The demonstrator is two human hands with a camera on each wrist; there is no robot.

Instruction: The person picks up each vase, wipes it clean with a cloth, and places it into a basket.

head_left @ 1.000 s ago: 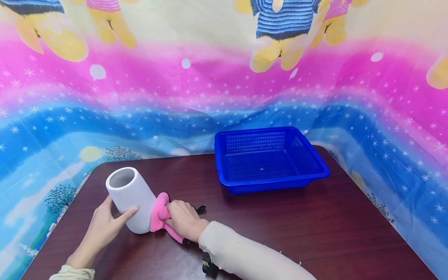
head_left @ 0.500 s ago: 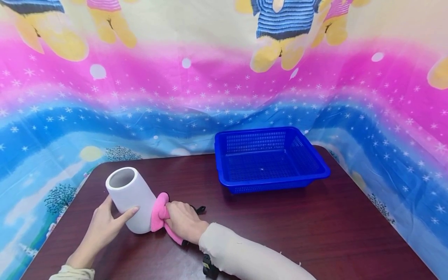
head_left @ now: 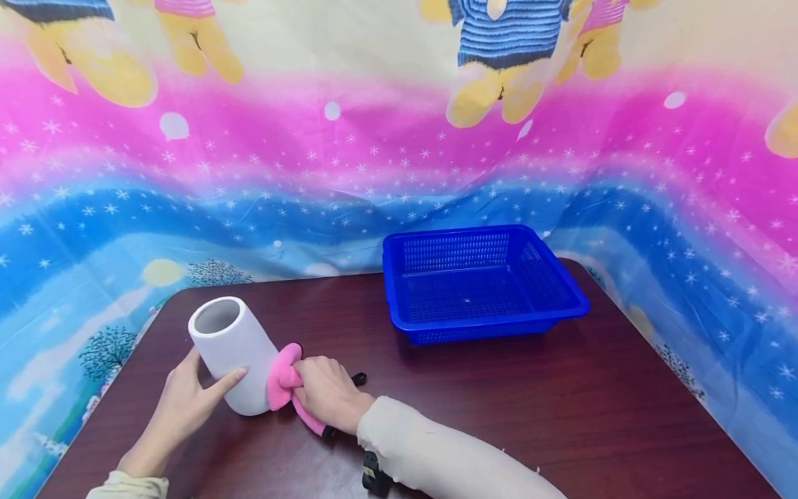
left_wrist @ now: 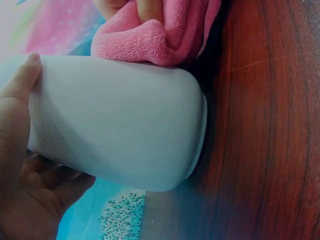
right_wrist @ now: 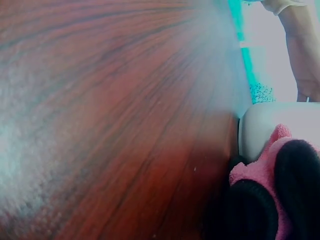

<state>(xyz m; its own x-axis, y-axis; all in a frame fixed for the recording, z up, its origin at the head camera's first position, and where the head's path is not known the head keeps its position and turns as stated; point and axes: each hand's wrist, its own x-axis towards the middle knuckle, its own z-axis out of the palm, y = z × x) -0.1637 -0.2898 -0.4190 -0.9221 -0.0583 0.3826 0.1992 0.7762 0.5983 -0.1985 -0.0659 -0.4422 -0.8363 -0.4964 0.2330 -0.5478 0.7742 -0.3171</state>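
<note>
A smooth white vase (head_left: pixel 246 360) stands at the left of the table, its mouth facing up and leaning left in the head view. My left hand (head_left: pixel 187 398) grips it from the left, thumb across the near side and fingers behind. In my right hand (head_left: pixel 330 391) is a bunched pink terry cloth (head_left: pixel 283 378) with black edging, pressed to the vase's lower right side. The left wrist view shows the cloth (left_wrist: pixel 145 40) against the vase wall (left_wrist: pixel 120 115), close above the base. Folds of cloth hide part of my right fingers.
A blue plastic basket (head_left: pixel 486 326) with perforated walls sits at the back right of the dark wood table (head_left: pixel 499 416). A small black object (head_left: pixel 374 475) shows beside my right sleeve. A printed curtain (head_left: pixel 349 173) hangs behind the table.
The cloth and my right hand have shifted very slightly along the vase's side. My left hand and the vase stay in place.
</note>
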